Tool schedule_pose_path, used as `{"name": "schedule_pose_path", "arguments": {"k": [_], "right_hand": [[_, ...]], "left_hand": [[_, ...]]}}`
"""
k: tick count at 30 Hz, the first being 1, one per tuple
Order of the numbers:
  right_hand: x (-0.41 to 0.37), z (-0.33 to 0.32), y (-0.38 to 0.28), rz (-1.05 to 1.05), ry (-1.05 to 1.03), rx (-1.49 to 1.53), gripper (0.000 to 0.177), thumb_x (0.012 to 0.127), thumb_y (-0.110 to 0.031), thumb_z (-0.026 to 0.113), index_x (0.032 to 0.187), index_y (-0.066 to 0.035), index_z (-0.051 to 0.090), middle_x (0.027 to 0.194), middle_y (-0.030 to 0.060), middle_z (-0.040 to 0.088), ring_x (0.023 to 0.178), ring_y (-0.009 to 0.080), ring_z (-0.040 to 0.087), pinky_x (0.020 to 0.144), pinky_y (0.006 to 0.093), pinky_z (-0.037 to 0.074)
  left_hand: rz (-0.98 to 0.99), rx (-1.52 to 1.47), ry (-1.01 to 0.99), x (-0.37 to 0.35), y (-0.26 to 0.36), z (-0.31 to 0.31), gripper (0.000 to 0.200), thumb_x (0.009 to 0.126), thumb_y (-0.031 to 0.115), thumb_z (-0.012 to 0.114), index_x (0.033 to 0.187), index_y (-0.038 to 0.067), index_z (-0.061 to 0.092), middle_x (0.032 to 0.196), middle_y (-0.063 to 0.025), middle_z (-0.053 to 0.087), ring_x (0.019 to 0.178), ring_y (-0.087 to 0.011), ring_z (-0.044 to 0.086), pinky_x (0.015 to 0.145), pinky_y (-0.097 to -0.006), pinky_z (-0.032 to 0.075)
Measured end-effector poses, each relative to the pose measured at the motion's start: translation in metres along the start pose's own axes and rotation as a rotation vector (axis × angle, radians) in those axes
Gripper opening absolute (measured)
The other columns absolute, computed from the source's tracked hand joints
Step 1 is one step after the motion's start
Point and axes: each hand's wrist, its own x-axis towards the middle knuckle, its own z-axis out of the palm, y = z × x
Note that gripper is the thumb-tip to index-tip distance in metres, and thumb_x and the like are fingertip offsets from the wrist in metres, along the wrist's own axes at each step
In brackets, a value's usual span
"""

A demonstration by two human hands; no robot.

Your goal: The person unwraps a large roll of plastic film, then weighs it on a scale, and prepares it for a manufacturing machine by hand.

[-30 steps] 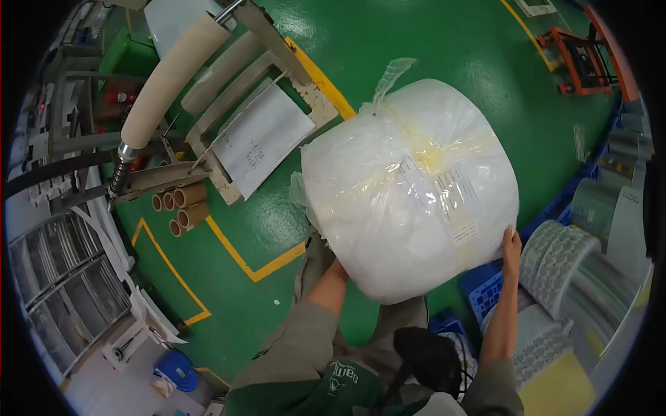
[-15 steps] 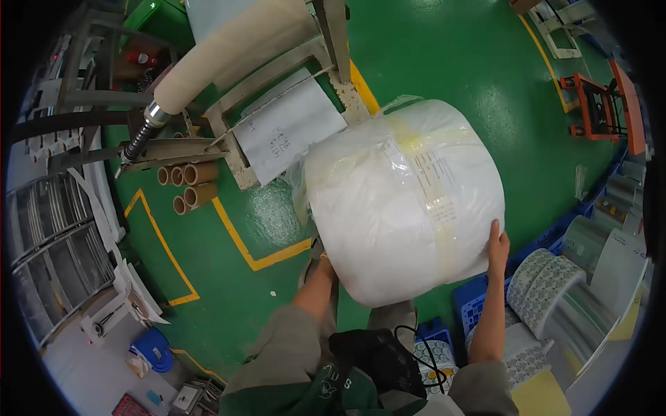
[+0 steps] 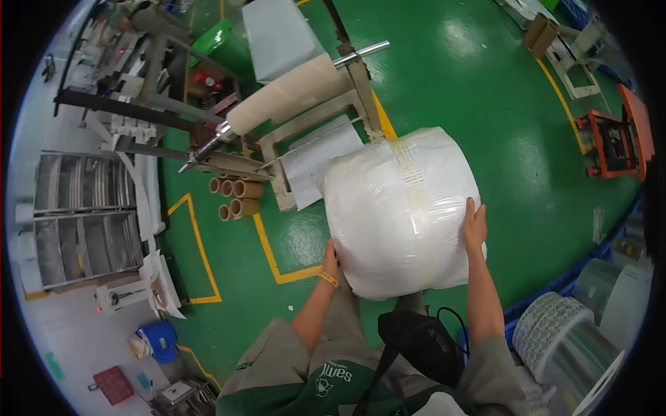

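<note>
A large white roll (image 3: 395,222) wrapped in clear plastic, with yellowish tape and a label across its middle, is in front of me. My left hand (image 3: 331,263) presses on its left end, fingers partly hidden by the roll. On the right end lies my right hand (image 3: 475,225), its fingers against the wrap. Beyond the roll, a metal stand (image 3: 283,191) carries a beige roll (image 3: 291,93) on a steel shaft. A sheet of paper with handwriting (image 3: 316,163) lies at the stand's base.
Cardboard tubes (image 3: 243,197) are stacked on the green floor (image 3: 444,90) left of the stand. Printed and clear film rolls (image 3: 551,326) fill the lower right. An orange cart (image 3: 610,139) stands at the right, and a machine bench (image 3: 90,256) at the left.
The view has shifted, and the white roll appears smaller and turned more level. My left hand shows more along the roll's left end; my right hand has moved higher on its right end.
</note>
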Motion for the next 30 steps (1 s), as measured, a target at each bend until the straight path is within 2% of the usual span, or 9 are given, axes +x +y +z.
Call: {"name": "schedule_pose_path", "arguments": {"k": [4, 5, 8, 10, 18, 23, 24, 26, 30], "right_hand": [[0.014, 0.010, 0.006, -0.124, 0.110, 0.014, 0.054, 0.084, -0.054, 0.037, 0.097, -0.002, 0.046, 0.098, 0.0183, 0.056, 0.093, 0.0358, 0.052, 0.082, 0.0434, 0.037], [0.016, 0.009, 0.005, -0.078, 0.073, -0.037, 0.055, 0.084, -0.054, 0.038, 0.104, -0.003, 0.046, 0.104, 0.0178, 0.055, 0.098, 0.0345, 0.051, 0.084, 0.0434, 0.037], [0.005, 0.004, 0.004, -0.151, 0.170, -0.040, 0.052, 0.085, -0.046, 0.043, 0.118, -0.006, 0.043, 0.114, 0.0158, 0.051, 0.104, 0.0323, 0.048, 0.087, 0.0435, 0.035], [-0.015, 0.001, -0.004, -0.250, 0.265, -0.090, 0.048, 0.087, -0.039, 0.043, 0.125, -0.010, 0.039, 0.121, 0.0144, 0.047, 0.110, 0.0320, 0.044, 0.091, 0.0450, 0.033], [-0.140, 0.088, -0.066, 0.000, 0.241, -0.571, 0.057, 0.087, -0.042, 0.039, 0.133, -0.009, 0.027, 0.136, 0.0153, 0.028, 0.125, 0.0307, 0.028, 0.098, 0.0469, 0.023], [-0.204, 0.155, -0.161, 0.015, 0.060, -0.442, 0.067, 0.079, -0.041, 0.054, 0.130, -0.005, 0.030, 0.130, 0.0232, 0.031, 0.117, 0.0368, 0.036, 0.094, 0.0451, 0.031], [-0.206, 0.160, -0.193, 0.062, 0.023, -0.322, 0.068, 0.078, -0.039, 0.056, 0.130, -0.004, 0.029, 0.128, 0.0243, 0.033, 0.116, 0.0382, 0.036, 0.095, 0.0447, 0.031], [-0.172, 0.187, -0.202, -0.153, 0.036, -0.190, 0.070, 0.079, -0.034, 0.057, 0.129, 0.004, 0.025, 0.126, 0.0281, 0.033, 0.114, 0.0409, 0.036, 0.096, 0.0440, 0.031], [-0.100, 0.194, -0.281, 0.007, -0.041, 0.165, 0.073, 0.077, -0.041, 0.060, 0.127, 0.004, 0.030, 0.123, 0.0260, 0.042, 0.112, 0.0326, 0.044, 0.093, 0.0367, 0.035]], "left_hand": [[0.398, 0.334, -0.076, 0.043, -0.072, -0.036, 0.052, 0.089, 0.037, 0.040, 0.125, 0.000, 0.037, 0.122, -0.0116, 0.044, 0.112, -0.0204, 0.042, 0.096, -0.0302, 0.030], [0.116, 0.356, -0.050, -0.027, -0.021, -0.013, 0.063, 0.087, 0.044, 0.041, 0.132, 0.003, 0.027, 0.126, -0.0102, 0.039, 0.112, -0.0182, 0.040, 0.085, -0.0293, 0.037], [0.094, 0.605, -0.053, -0.027, -0.042, -0.059, 0.061, 0.083, 0.044, 0.050, 0.122, -0.001, 0.040, 0.116, -0.0170, 0.050, 0.108, -0.0245, 0.047, 0.094, -0.0295, 0.033], [0.143, 0.711, -0.066, -0.021, -0.051, -0.103, 0.055, 0.083, 0.040, 0.052, 0.121, 0.001, 0.042, 0.096, -0.0091, 0.055, 0.085, -0.0152, 0.053, 0.074, -0.0252, 0.043], [0.006, 0.970, -0.065, 0.032, -0.001, -0.313, 0.060, 0.078, 0.041, 0.055, 0.121, 0.001, 0.044, 0.119, -0.0173, 0.049, 0.111, -0.0295, 0.046, 0.093, -0.0354, 0.036], [0.007, 0.627, 0.297, 0.076, 0.074, -0.453, 0.045, 0.079, 0.029, 0.054, 0.111, -0.001, 0.049, 0.094, -0.0158, 0.060, 0.087, -0.0297, 0.058, 0.075, -0.0350, 0.045], [0.141, 0.487, 0.388, 0.088, 0.084, -0.475, 0.039, 0.079, 0.028, 0.055, 0.107, 0.002, 0.050, 0.075, -0.0056, 0.058, 0.065, -0.0165, 0.055, 0.054, -0.0283, 0.043], [0.067, 0.326, 0.439, 0.103, 0.133, -0.499, 0.039, 0.079, 0.029, 0.054, 0.109, 0.005, 0.049, 0.084, -0.0060, 0.058, 0.069, -0.0160, 0.055, 0.054, -0.0290, 0.042], [0.026, 0.075, 0.430, 0.121, 0.241, -0.486, 0.046, 0.080, 0.030, 0.052, 0.118, 0.006, 0.042, 0.101, -0.0107, 0.055, 0.085, -0.0208, 0.055, 0.066, -0.0350, 0.045]]}}
